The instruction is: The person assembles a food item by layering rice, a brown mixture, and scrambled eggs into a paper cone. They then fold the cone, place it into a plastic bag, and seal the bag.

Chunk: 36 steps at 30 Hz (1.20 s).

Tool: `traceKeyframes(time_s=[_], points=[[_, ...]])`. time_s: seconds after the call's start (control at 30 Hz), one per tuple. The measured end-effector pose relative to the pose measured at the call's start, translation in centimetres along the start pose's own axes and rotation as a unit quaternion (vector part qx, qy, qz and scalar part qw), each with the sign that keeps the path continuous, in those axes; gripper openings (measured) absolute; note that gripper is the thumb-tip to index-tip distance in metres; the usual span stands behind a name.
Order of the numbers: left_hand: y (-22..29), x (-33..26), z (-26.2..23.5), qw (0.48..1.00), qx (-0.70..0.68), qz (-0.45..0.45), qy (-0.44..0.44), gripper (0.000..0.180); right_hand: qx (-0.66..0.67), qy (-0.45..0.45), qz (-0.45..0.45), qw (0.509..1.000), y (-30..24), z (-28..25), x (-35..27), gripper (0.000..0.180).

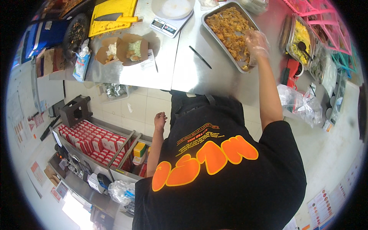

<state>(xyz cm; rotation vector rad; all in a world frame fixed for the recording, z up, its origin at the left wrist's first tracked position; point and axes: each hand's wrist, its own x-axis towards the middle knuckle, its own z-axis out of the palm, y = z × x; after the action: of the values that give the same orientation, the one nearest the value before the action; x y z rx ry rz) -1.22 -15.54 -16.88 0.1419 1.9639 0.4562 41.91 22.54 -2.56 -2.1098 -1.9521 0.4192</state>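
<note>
A clear plastic glove covers my right hand (257, 44), which is at the right side of a metal tray (210, 26) of brown fried pieces (230, 28), likely chicken. Its fingers curl in among the pieces and seem closed on some; the glove blurs the fingertips. Bare and low at my side, my left hand (160, 119) is beside my black clothing, fingers loosely curled with nothing visible in them. On the counter left of the tray lies a black pen (200, 57). Two open brown paper boxes (132, 57) farther left hold food, one with a pale green topping.
A white kitchen scale (170, 26) bears a bowl (173, 8). A knife (115, 18) lies on a yellow cutting board (111, 30). A carton (81, 63) stands at the counter's left edge. At right are a tray of yellow food (301, 36), pink baskets (329, 25) and plastic bags (303, 103).
</note>
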Motion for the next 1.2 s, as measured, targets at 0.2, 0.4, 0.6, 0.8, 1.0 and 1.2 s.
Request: traceKeyframes(time_s=[0.2, 0.4, 0.6, 0.8, 1.0, 1.2], points=[[0.4, -0.2, -0.5, 1.0, -0.019, 0.014, 0.009, 0.036, -0.068, -0.061, -0.029, 0.995, -1.6, 2.7, 3.3, 0.03], [-0.6, -0.3, 0.0, 1.0, -0.022, 0.006, 0.019, 0.039, 0.294, -0.048, 0.133, 0.945, -0.6, 3.1, 3.0, 0.03], [-1.5, -0.2, 0.4, 1.0, -0.002, -0.013, 0.008, 0.039, 0.687, -0.034, 0.234, 0.687, 0.2, 2.9, 1.0, 0.03], [0.1, 0.7, 0.0, 1.0, 0.011, 0.02, -0.002, 0.041, 0.741, -0.054, 0.219, 0.632, 0.1, 2.1, 0.0, 0.033], [-0.2, 1.7, 0.3, 0.999, 0.01, 0.053, -0.003, 0.041, 0.674, -0.042, 0.199, 0.71, -0.8, 2.0, -0.8, 0.041], [-2.0, 2.2, 1.5, 0.998, 0.024, 0.033, 0.037, 0.043, 0.618, -0.186, 0.136, 0.752, -9.7, 0.6, -1.8, 0.03]])
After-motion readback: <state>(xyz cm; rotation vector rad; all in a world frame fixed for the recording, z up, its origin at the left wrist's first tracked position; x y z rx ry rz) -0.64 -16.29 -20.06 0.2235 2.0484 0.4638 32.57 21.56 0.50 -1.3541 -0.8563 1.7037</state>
